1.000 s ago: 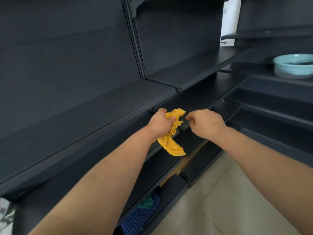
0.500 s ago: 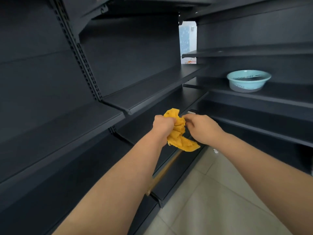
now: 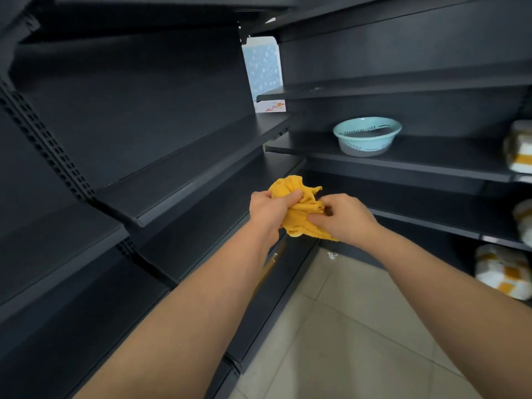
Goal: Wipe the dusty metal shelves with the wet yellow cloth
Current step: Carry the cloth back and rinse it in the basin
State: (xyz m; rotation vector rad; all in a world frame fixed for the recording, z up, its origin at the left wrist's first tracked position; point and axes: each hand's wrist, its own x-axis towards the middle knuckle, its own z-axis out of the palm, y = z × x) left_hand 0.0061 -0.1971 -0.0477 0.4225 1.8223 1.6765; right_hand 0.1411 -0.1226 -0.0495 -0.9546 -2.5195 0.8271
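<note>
Head view: we see both hands out front, mid-air over the aisle, bunching the yellow cloth (image 3: 299, 214). Left hand (image 3: 269, 211) is fisted tight on the cloth's upper wad; right hand (image 3: 345, 218) pinches its lower fold with fingertips closed on the fabric. The cloth touches no shelf.

We judge the step as re-gathering or wringing the cloth between wipes, no wiping contact now. Next move calls for one hand taking the wad flat and pressing it onto a shelf top, likely the nearest left shelf (image 3: 184, 168) just ahead of the left hand.

Edges: that shelf's raised front lip sits close to the left knuckles, and the shelf above limits headroom. Right-side shelf (image 3: 431, 159) carries a teal basin (image 3: 367, 136), so sweeps there must stop short of it. Packaged goods (image 3: 522, 148) sit at far right. The tiled floor (image 3: 359, 326) below gives open room for the arms.
</note>
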